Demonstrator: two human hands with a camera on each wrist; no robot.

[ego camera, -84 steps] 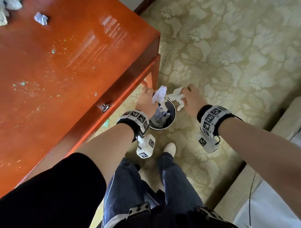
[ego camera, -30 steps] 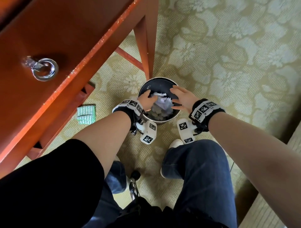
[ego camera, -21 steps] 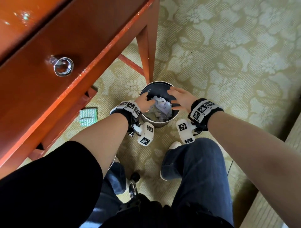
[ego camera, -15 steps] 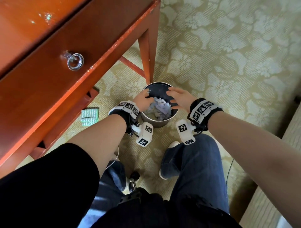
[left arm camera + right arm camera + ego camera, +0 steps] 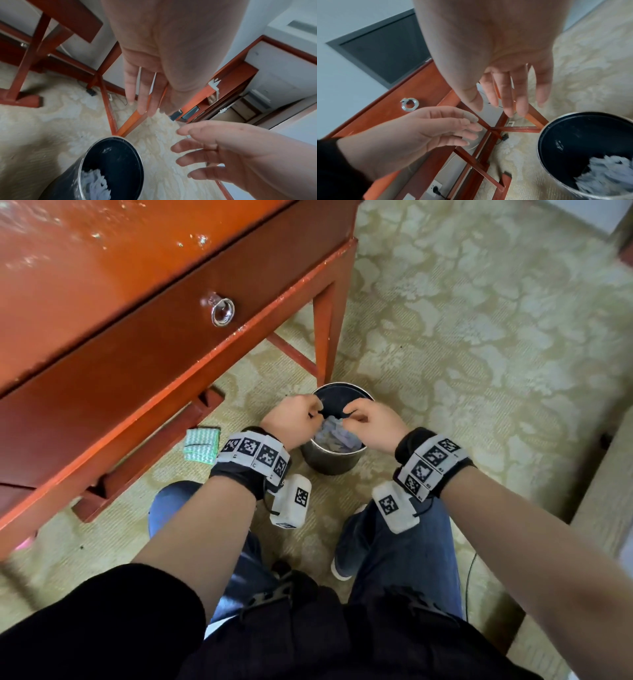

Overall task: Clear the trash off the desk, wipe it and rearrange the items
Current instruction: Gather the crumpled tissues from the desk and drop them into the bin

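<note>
1. The left hand (image 5: 293,419) and right hand (image 5: 371,424) hover just above the trash bin (image 5: 334,462), fingers loose and apart, holding nothing (the wrist views show bare, empty palms).
2. Crumpled white paper (image 5: 334,434) lies inside the bin, which stands on the patterned carpet (image 5: 479,337) beside the desk (image 5: 102,302) leg.
3. Both wrist bands (image 5: 255,455) carry black-and-white square markers; no readable writing.
4. A folded green-and-white cloth (image 5: 202,445) lies on the carpet under the desk.

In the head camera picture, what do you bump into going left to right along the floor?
Green folded cloth → left hand → trash can → right hand.
</note>
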